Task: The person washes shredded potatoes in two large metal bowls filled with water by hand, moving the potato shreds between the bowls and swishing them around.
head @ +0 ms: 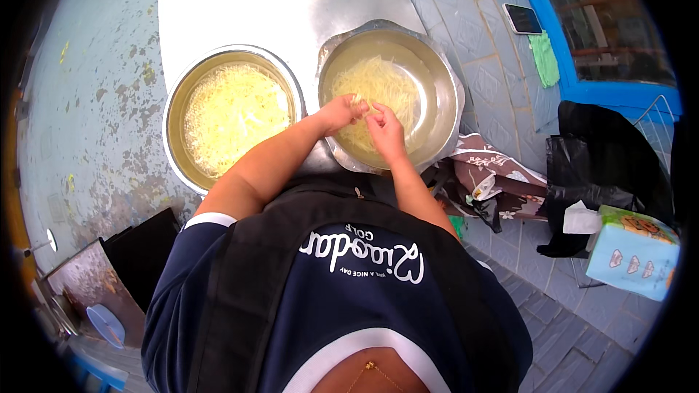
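Note:
Two round metal basins stand side by side on a shiny metal table. The right basin [445, 87] has a wavy rim and holds pale yellow shreds [377, 79] in liquid. Over these shreds my left hand [344, 113] has its fingers closed on a small bunch of pale shreds. Close beside it, my right hand [385, 128] has its thumb and fingertips near the same bunch; whether it grips any of them cannot be told. The left basin [173, 131] is filled with more yellow shreds [235, 117] in liquid, below and left of my left forearm.
The metal table [246, 0] reaches away from me. A phone [523, 19] and a green cloth [545, 60] are by the blue window frame [617, 93]. At right are a patterned cloth [486, 169], a black plastic bag [579, 169] and a tissue pack [633, 256].

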